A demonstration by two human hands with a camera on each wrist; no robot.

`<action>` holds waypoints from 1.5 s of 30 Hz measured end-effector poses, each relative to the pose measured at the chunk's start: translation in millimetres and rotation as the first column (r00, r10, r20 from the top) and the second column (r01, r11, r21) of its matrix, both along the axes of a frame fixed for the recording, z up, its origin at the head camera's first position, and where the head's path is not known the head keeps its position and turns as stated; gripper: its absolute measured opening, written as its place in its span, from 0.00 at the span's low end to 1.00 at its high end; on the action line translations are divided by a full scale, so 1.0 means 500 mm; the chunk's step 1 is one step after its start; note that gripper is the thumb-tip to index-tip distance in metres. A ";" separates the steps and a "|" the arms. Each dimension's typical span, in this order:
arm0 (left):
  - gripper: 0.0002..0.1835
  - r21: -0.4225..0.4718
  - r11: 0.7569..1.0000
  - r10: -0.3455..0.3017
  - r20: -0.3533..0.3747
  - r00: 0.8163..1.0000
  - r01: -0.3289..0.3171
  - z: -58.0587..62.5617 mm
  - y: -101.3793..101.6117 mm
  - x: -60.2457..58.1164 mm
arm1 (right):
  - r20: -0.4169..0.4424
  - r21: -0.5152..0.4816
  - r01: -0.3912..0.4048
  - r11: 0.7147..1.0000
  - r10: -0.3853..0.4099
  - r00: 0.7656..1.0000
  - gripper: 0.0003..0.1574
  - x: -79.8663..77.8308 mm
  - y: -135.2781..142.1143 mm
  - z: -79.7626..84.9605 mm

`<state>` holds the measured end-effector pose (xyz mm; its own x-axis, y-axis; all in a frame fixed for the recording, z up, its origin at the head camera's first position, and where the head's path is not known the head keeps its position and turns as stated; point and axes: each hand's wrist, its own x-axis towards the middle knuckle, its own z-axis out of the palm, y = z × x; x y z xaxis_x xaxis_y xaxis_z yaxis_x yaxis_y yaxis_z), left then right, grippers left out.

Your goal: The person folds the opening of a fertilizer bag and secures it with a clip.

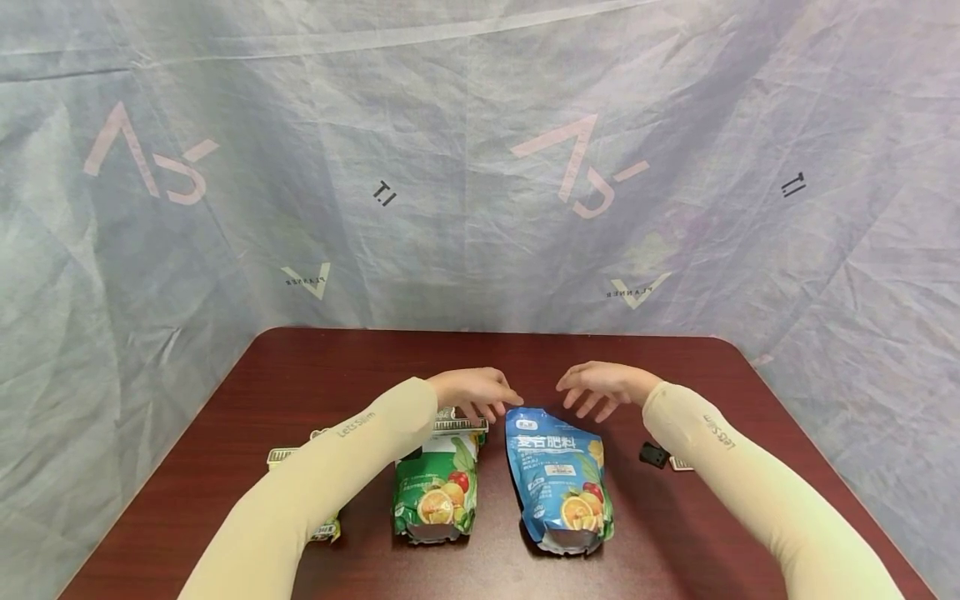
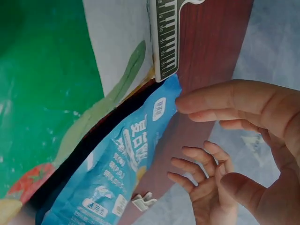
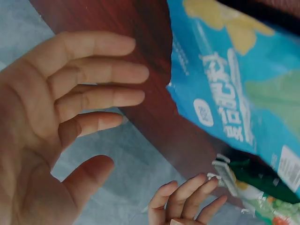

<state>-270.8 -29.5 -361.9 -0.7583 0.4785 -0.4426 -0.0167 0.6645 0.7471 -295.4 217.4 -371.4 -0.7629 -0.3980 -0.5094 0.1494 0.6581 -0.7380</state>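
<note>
A blue pouch (image 1: 557, 479) printed with fruit lies on the table, its top corner raised to the left. My left hand (image 1: 477, 392) hovers at that corner with fingers extended; in the left wrist view the fingertips (image 2: 187, 104) overlap the pouch's edge, and whether they touch it I cannot tell. Beyond the pouch's top right, my right hand (image 1: 604, 385) is held apart from it, fingers spread and holding nothing. To the left lies a green pouch (image 1: 437, 492), with a white clip (image 1: 461, 426) with a piano-key pattern across its top.
Right of the blue pouch, a small black object (image 1: 654, 454) lies beside another pale clip (image 1: 681, 464), partly behind the right sleeve. A pale clip (image 1: 282, 455) and a yellow packet (image 1: 327, 530) show around the left sleeve. A grey cloth (image 1: 465, 208) hangs behind the dark red table (image 1: 352, 354).
</note>
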 end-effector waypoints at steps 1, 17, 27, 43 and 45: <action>0.20 -0.013 1.000 -0.010 -0.012 1.000 0.010 -0.002 0.004 0.001 | -0.001 0.009 -0.004 1.000 0.004 1.000 0.28 0.001 0.002 -0.003; 0.28 -0.286 0.948 -0.213 -0.249 0.945 0.139 -0.033 0.040 0.005 | -0.098 0.175 -0.027 0.984 0.044 0.994 0.21 0.014 0.015 -0.042; 0.38 -0.465 0.873 -0.319 -0.322 0.891 0.145 -0.051 0.055 0.014 | -0.216 0.288 -0.061 0.956 0.127 0.968 0.23 0.027 0.001 -0.058; 0.39 -0.700 0.710 -0.412 -0.323 0.852 0.078 -0.063 0.089 0.030 | -0.359 0.416 -0.085 0.906 0.249 0.900 0.30 0.038 -0.020 -0.071; 0.40 -0.717 0.688 -0.433 -0.284 0.855 0.110 -0.068 0.091 0.026 | -0.362 0.432 -0.078 0.899 0.252 0.898 0.32 0.039 -0.023 -0.073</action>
